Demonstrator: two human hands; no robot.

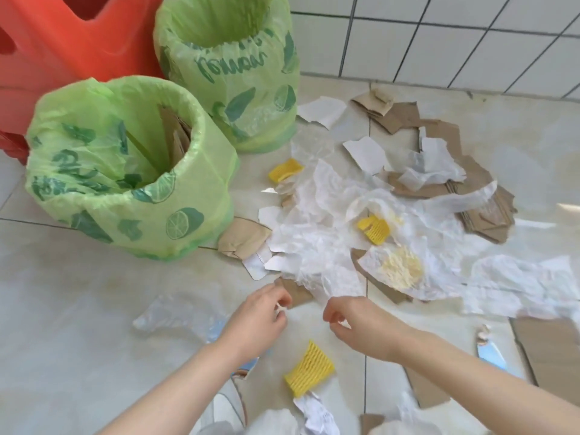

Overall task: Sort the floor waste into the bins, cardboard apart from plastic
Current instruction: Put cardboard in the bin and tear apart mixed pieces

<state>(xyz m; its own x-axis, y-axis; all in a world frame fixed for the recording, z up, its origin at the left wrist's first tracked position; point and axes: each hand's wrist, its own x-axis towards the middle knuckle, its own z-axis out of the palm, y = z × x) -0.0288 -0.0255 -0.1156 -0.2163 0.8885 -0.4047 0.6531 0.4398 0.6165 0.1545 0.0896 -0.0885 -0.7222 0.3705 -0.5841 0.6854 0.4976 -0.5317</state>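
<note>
Two green-bagged round bins (131, 171) (229, 73) stand ahead to my left, brown cardboard sheets (175, 133) in the nearer. Right of them spreads the torn cardboard and crumpled plastic film pile (361, 215).

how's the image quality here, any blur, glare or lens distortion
Head view: wide-angle bending curves the wall tiles and leans the far bin; soft daylight, faint shadows; glare whitens the floor at right; both the left hand and right hand look slightly soft.
</note>
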